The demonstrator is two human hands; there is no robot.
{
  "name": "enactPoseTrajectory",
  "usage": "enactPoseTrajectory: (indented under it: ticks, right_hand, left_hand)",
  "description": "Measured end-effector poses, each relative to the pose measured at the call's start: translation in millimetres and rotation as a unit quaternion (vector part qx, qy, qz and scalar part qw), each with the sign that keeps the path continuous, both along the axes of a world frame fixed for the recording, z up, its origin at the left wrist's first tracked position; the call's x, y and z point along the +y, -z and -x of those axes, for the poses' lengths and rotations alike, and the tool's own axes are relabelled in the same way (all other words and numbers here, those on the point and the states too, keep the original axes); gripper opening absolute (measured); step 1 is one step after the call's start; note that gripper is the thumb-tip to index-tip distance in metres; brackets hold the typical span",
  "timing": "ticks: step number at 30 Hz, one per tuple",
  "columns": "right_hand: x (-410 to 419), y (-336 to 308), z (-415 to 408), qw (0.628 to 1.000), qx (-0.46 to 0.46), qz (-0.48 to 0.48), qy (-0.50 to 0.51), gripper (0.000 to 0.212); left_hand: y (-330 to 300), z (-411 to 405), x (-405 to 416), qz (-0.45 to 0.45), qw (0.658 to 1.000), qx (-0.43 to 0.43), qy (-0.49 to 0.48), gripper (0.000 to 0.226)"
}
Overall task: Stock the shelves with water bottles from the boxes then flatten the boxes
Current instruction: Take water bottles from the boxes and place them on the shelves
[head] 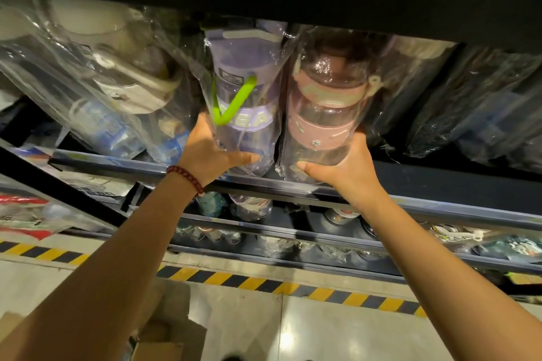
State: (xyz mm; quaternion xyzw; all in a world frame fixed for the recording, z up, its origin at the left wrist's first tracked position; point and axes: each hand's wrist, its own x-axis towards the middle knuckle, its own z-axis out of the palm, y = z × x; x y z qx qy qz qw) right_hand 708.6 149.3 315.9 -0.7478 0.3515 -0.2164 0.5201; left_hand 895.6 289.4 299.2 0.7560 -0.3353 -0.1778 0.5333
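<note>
the left hand (211,149) gripped the base of the purple bottle (245,91); the right hand (343,167) gripped the pink bottle (325,102). both bagged bottles stood side by side at the shelf edge (293,184), long axes upright, extending above each grip.

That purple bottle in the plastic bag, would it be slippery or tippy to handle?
Probably slippery: the purple bottle sits in a loose, glossy bag. It looks empty, so likely light. Tall and narrow, it may tip; the left hand steadies its base.
</note>
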Motion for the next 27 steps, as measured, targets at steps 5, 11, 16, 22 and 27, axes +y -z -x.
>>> enactPoseTrajectory:
  ticks: [5,11,16,22,27]
  right_hand:
    - [-8,-2,-5,1.000,0.013,-0.016,-0.022,0.062]
    - [-4,-3,1,0.999,0.013,-0.029,-0.013,0.062]
    - [5,-8,8,0.996,-0.021,-0.083,-0.015,0.052]
    - [43,-40,57,0.997,0.008,-0.065,0.035,0.080]
    - [122,-82,149,0.993,0.105,0.026,0.047,0.078]
  left_hand:
    - [-1,3,1,-0.016,0.999,-0.026,-0.010,0.092]
    - [-5,17,6,-0.019,0.996,-0.075,-0.040,0.077]
    - [-17,27,15,-0.026,0.998,-0.061,-0.023,0.080]
    - [-48,63,56,-0.072,0.997,0.018,-0.021,0.097]
    - [-78,132,117,-0.152,0.980,-0.067,0.106,0.098]
